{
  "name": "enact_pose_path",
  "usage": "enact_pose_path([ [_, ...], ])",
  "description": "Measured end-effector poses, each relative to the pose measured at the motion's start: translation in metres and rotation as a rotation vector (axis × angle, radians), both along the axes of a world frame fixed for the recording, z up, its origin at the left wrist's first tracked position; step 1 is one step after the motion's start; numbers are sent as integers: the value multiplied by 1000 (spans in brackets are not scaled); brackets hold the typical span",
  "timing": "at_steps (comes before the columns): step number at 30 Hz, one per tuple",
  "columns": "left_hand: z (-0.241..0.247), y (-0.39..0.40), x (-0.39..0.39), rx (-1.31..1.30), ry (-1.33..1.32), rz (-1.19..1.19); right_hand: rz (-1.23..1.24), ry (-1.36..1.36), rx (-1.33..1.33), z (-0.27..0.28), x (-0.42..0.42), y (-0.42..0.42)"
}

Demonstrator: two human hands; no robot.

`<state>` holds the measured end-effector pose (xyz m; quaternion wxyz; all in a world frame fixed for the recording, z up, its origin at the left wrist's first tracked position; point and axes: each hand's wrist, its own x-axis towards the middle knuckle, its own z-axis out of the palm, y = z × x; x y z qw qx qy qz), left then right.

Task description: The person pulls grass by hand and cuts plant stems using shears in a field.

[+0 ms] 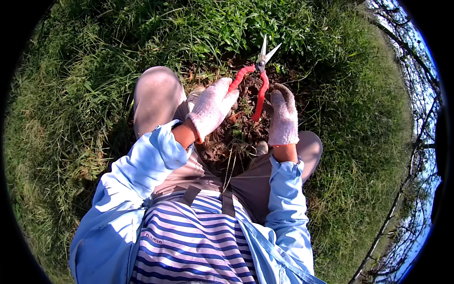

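Red-handled garden snips (pixel 261 93) point away from me, their bright blades spread apart and a spring between the handles. My left hand (pixel 214 108), in a pale knitted work glove, grips the end of the left handle. The other handle hangs free at its lower end, over the soil. Just right of it is my right hand (pixel 284 117), gloved the same way, with its fingers bent. Its palm side is hidden, so I cannot tell whether it touches the handle or holds anything.
Bare brown soil with dry leaves (pixel 216 151) lies between my bent knees. Thick grass (pixel 88 88) surrounds me, with leafy weeds (pixel 244 26) beyond the blades. A thin cord (pixel 230 167) hangs near my waist. Bare branches (pixel 413 156) show at the far right.
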<state>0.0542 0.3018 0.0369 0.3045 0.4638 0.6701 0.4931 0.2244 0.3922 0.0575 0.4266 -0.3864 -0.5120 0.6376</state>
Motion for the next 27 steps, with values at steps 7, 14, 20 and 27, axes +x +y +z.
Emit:
enact_pose_path([
  [7,-5,1,6,116,-4,-33,148,-95,206,-3,0,3],
  [14,-13,2,9,166,-23,-45,266,275,-218,-2,-7,-2],
  [20,-9,4,9,45,-368,-97,157,-233,53,-47,17,26],
  [27,-1,-1,7,-23,-307,-174,290,361,-311,-2,5,-2],
])
